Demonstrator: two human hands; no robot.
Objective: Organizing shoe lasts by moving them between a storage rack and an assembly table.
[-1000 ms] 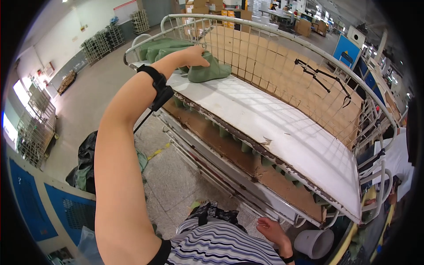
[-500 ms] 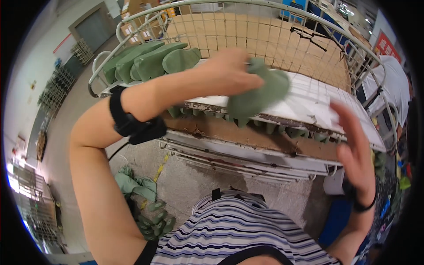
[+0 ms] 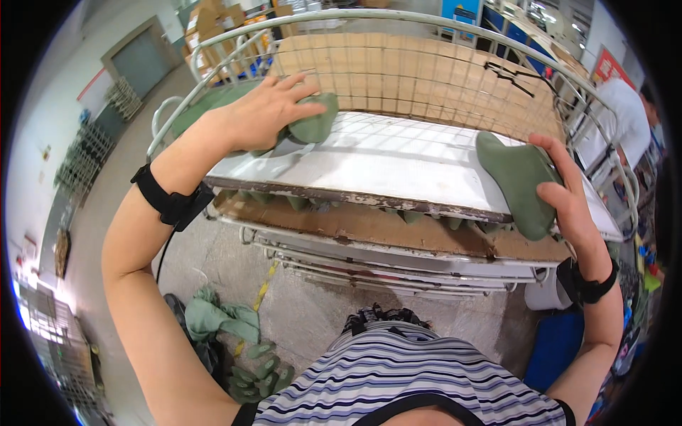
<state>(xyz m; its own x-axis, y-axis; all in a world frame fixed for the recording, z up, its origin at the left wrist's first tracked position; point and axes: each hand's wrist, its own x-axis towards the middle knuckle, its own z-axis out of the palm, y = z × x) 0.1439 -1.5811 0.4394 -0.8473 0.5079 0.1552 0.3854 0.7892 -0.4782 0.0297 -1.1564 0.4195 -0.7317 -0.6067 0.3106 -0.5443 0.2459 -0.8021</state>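
Observation:
My right hand [image 3: 568, 192] is closed around a green foot-shaped shoe last [image 3: 518, 181]. Its thumb and fingers grip the right side, and the last is tilted above the right end of a white shelf board [image 3: 398, 153]. At the left end of that board, my left hand [image 3: 266, 113] reaches over a row of similar green lasts. Its fingers are spread, with the fingertips at the nearest one, a green last [image 3: 316, 122] at the row's right end. Most of the row is hidden by this hand; a green edge [image 3: 202, 110] shows behind the wrist.
The boards belong to a cart with a wire-mesh back [image 3: 412, 71]. More green tips poke out above a lower brown board [image 3: 341, 224]. Several green pieces [image 3: 259, 376] and a green cloth [image 3: 220, 317] lie on the floor at lower left. A person [image 3: 618, 124] stands at right.
My left hand has moved left from mid-board, where it held a green last, to the row. My right hand, empty before, now holds a green last.

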